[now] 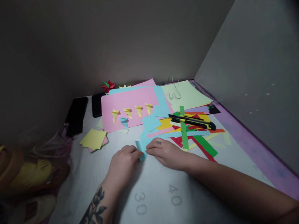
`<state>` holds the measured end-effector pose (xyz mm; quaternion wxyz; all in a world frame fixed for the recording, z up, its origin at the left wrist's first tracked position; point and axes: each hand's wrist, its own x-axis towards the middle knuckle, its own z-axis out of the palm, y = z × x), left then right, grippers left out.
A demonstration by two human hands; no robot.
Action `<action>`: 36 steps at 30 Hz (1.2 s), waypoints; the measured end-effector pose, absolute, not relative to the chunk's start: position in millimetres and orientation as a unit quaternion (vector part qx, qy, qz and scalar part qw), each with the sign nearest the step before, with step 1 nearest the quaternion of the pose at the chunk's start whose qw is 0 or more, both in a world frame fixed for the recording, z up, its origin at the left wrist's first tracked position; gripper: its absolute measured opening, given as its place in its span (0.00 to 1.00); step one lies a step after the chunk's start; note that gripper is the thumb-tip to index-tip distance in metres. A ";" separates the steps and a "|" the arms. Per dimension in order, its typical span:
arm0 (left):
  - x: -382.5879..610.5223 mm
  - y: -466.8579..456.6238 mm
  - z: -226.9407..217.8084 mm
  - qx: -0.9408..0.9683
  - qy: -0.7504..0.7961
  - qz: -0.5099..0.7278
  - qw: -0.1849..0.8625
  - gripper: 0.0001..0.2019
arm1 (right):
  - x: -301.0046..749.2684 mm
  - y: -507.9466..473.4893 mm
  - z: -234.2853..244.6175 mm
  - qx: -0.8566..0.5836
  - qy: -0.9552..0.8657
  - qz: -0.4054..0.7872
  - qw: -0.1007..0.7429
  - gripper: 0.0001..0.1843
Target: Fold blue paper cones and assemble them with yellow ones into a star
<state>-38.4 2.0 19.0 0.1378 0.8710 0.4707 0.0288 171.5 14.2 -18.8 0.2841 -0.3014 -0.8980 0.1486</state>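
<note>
A small piece of light blue paper (141, 148), with a crease down it, is between my two hands on the white mat (155, 181). My left hand (125, 161) pinches its left side. At its right edge, the fingers of my right hand (166, 152) are pressed together on the paper. Behind the hands, several folded yellow paper pieces (139, 110) stand in a row on a pink sheet (129, 98). One folded blue piece (124, 122) lies in front of that row. A blue paper square (152, 123) rests just beyond my right hand.
A yellow-and-black utility knife (193, 121) lies on coloured paper strips (184, 133) at the right. Yellow squares (93, 138) are stacked at left, near a black phone (76, 109). A red-green paper star (108, 85) sits at the back; a wall (137, 36) rises behind.
</note>
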 end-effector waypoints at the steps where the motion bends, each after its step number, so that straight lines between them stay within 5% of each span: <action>1: -38.9 2.3 20.0 0.873 0.468 0.030 0.138 0.13 | 170.7 14.4 -18.0 -0.293 -0.903 0.146 0.278 0.18; 11: -47.1 9.9 22.5 0.867 0.441 0.100 0.210 0.08 | 172.2 9.8 -9.6 -0.296 -0.937 0.097 0.157 0.14; 36: -29.6 14.1 13.7 0.833 0.529 0.050 0.158 0.08 | 177.5 12.6 -15.1 -0.239 -0.941 0.095 0.220 0.14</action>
